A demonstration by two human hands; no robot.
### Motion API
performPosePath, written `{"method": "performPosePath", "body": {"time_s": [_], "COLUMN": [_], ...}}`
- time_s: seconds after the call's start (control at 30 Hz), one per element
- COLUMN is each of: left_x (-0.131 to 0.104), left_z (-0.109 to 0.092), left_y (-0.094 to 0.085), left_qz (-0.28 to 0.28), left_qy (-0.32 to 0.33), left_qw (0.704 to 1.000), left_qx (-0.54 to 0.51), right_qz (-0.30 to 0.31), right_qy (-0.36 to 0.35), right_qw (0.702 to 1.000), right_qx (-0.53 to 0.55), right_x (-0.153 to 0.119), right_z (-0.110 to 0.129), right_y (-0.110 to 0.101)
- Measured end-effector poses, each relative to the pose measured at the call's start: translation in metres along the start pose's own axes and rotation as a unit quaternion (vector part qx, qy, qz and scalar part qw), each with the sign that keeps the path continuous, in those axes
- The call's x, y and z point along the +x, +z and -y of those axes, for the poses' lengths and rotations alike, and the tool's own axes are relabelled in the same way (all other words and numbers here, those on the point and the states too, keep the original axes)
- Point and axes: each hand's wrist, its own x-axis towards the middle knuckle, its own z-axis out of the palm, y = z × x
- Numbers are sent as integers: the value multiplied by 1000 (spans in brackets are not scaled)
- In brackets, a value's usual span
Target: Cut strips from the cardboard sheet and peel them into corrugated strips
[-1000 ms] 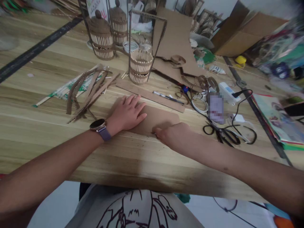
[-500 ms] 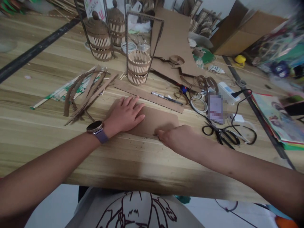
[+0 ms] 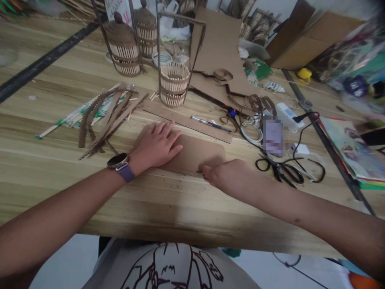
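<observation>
Cardboard piece (image 3: 197,154) lies flat on the wooden table (image 3: 156,200), near its front edge, directly in front of the person. Left hand (image 3: 156,145): fingers (image 3: 168,134) extended, slightly spread, palm down, pressing flat on the left end of the cardboard piece. Watch (image 3: 118,161) with purple strap on that wrist. Right hand (image 3: 225,174): curled, fingertips bunched together at the near edge of the cardboard piece, toward its right end; whether they pinch a small tool or only the edge, cannot tell.

Positions relative to the cardboard piece:
- Just behind it: long cardboard strip (image 3: 186,120), lying at a slant, with a pen (image 3: 210,124) resting on its right part.
- Behind the strip: small stick basket (image 3: 173,84), upright, inside a tall cardboard frame (image 3: 180,22).
- Further back and left: two lidded stick jars (image 3: 123,50), upright.
- To the left: pile of thin curved cardboard trimmings (image 3: 105,116) over a green-and-white wrapper.
- To the right: black scissors (image 3: 279,168), blades apart, beside a tangle of black cable (image 3: 306,160).
- Back right: large cardboard sheet (image 3: 219,48), leaning or lying, cannot tell which.
</observation>
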Motion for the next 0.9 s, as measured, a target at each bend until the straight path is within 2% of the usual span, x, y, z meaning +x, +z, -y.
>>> {"method": "performPosePath", "body": {"time_s": [0.4, 0.73, 0.9], "left_x": [0, -1, -1], "left_z": [-1, 1, 2], "left_y": [-3, 0, 1], "left_qz": [15, 0, -4], "left_qy": [-2, -2, 1], "left_qw": [1000, 1000, 1000], "left_qx": [8, -20, -31], "right_qz": [-8, -29, -30], "right_qy": [7, 6, -9], "right_qw": [1000, 999, 998], "right_qx": [-21, -22, -48], "right_x": [-4, -11, -13], "right_z": [-4, -12, -12], "right_y": [6, 19, 18]}}
